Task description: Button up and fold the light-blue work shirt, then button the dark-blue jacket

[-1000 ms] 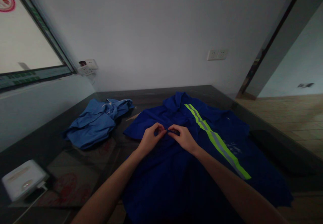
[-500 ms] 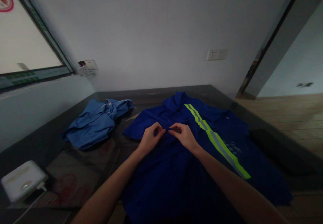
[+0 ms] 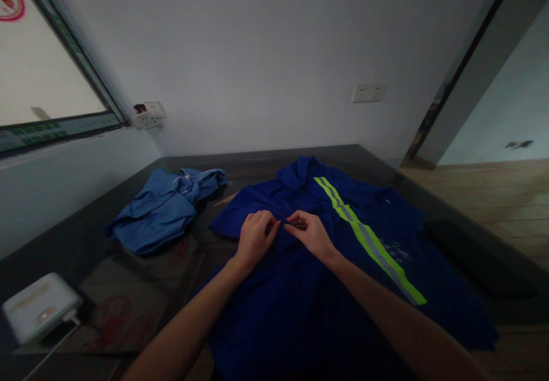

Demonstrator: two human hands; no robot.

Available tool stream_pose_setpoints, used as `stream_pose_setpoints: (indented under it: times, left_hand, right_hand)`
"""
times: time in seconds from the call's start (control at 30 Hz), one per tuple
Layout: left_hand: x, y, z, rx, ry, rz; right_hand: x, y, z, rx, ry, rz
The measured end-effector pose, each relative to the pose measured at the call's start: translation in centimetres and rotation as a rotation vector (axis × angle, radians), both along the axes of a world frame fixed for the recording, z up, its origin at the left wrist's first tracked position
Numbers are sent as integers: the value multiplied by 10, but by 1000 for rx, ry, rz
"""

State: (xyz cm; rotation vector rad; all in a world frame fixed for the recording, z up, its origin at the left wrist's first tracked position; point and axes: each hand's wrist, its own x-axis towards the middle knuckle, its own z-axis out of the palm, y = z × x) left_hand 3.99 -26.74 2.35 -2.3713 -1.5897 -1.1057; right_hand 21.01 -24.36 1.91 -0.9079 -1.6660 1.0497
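Note:
A dark blue work jacket (image 3: 274, 306) lies spread over the table, its collar towards the wall. Down its right part runs a yellow-green reflective strip (image 3: 364, 232) with a grey centre. My left hand (image 3: 257, 235) is closed, thumb and fingers pinching the jacket's cloth near its middle. Just beside it, my right hand (image 3: 311, 232) pinches the same cloth, the fingertips of both hands almost meeting. Whether a button or only an edge of fabric sits between the fingertips is too small and dark to make out.
A crumpled lighter blue garment (image 3: 156, 212) rests at the left on the dark table (image 3: 257, 161). Near the front left is a white box (image 3: 40, 306) with a cable. A flat black object (image 3: 476, 258) lies by the right edge. Wall sockets (image 3: 369, 93) are behind.
My left hand has turned slightly, its fingers curling more over the cloth. My right hand has barely shifted, and the jacket stays in place.

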Motion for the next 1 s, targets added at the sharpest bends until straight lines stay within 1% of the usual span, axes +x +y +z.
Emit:
stream_pose_setpoints:
  times: [0.1,0.2,0.27,0.37,0.57,0.63,0.7,0.77,0.9,1.0]
  left_hand:
    - [0,-2,0,25,52,-33]
    - [2,-4,2,-9,-23,-131]
    - [4,-6,3,-46,-143,-200]
    - [8,-5,2,-120,-351,-237]
    - [8,3,0,-420,-841,-346]
    - [6,5,1,-502,-949,-369]
    - [3,6,3,-567,-974,-385]
    - [1,7,5,-600,-921,-378]
    - [-1,7,6,-600,-779,-294]
    - [-1,8,4,-553,-722,-252]
  right_hand:
    - [-1,-1,0,-5,-2,-10]
    - [0,-1,2,12,28,-30]
    - [1,-1,3,30,55,-51]
    - [3,1,6,32,69,-65]
    - [5,-1,10,41,62,-25]
    - [5,-1,11,46,62,-9]
    - [4,-2,11,46,58,7]
    - [4,-2,11,48,58,20]
    - [4,-3,11,65,50,16]
    - [4,-4,12,84,20,0]
